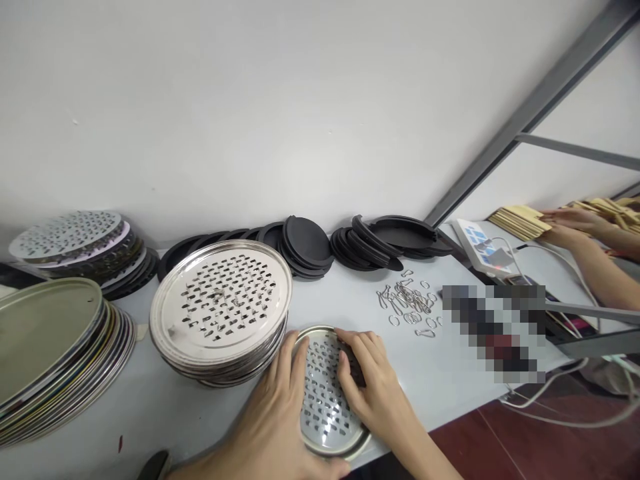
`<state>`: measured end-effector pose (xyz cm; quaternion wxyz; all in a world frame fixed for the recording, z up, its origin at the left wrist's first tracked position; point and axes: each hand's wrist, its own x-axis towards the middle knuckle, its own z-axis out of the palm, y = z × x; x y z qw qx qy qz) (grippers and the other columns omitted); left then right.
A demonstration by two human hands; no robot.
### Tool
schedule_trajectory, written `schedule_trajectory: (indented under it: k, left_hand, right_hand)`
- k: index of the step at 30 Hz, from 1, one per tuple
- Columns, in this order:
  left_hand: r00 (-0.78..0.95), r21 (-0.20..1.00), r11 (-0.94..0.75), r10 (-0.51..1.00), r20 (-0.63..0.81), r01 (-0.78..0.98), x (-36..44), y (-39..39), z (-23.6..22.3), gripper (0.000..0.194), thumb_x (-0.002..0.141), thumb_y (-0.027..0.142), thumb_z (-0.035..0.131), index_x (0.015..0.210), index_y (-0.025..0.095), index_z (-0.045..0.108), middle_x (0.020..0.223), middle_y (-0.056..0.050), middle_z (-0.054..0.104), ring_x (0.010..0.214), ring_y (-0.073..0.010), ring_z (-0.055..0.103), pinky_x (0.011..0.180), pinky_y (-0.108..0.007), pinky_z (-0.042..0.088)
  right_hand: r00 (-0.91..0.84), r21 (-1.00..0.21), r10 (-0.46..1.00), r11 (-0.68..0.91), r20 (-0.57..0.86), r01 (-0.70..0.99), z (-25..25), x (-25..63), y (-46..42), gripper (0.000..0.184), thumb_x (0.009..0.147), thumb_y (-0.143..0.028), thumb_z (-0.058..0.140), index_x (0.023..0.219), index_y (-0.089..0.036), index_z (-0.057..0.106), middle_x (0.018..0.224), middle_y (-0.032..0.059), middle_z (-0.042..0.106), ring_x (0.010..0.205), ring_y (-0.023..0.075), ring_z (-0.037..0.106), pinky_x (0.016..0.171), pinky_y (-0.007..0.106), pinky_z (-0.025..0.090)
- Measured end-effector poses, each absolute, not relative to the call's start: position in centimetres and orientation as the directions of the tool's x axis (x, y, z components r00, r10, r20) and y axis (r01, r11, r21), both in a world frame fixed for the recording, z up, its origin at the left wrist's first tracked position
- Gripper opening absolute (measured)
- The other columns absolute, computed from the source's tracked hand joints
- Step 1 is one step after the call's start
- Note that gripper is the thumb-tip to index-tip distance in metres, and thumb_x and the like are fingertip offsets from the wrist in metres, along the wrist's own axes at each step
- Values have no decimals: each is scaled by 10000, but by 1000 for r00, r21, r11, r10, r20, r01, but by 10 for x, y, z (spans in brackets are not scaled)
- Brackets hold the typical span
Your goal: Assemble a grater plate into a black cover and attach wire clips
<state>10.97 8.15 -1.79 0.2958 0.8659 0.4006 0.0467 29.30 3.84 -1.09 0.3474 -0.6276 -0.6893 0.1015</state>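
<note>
A round perforated metal grater disc (325, 393) lies on the grey table near its front edge. My left hand (273, 417) rests on the disc's left rim, fingers wrapped along the edge. My right hand (373, 383) presses on the disc's right side, fingers curled over a black part (353, 367) fitted at the rim. Just left of the disc stands a stack of identical perforated discs (220, 303).
Plain metal plates (50, 350) are piled at the far left, with mixed discs (75, 243) behind. Black round lids (305, 243) line the wall. Small wire rings (407, 300) lie scattered to the right. Another person's hands (575, 223) handle tan cards at far right, near a power strip (483, 247).
</note>
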Motion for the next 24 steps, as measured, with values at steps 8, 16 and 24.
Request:
schedule_trajectory:
  k: [8,16,24]
  left_hand:
    - [674,565,-479,711,-200,673,109,81,-13,1350,438,613,752,1511,98,117,1578,-177,34,1431,-426,89,1155,-520,256]
    - [685,601,-491,716,-133,630,107,82,-21,1370,451,605,759,1515,141,30,1581,-168,33,1431,-426,93,1151,-539,265]
    - [669,610,-488,737,-97,625,104,79,-22,1454,467,556,791,1465,231,-214,1588,-133,-19,1448,-373,70,1158,-529,250]
  right_hand:
    - [-125,-519,889,365,439,773,-3,294,36,311,898,-89,486,1175,-200,575,1067,103,636,911,226,565,799,433,471]
    - [-163,-478,874,397,458,783,-2,292,36,296,889,-69,495,1139,-154,628,1029,126,684,855,225,593,747,424,508]
    - [-131,-528,878,390,461,754,-2,297,37,319,894,-73,504,1176,-181,606,1060,106,679,877,217,597,766,420,506]
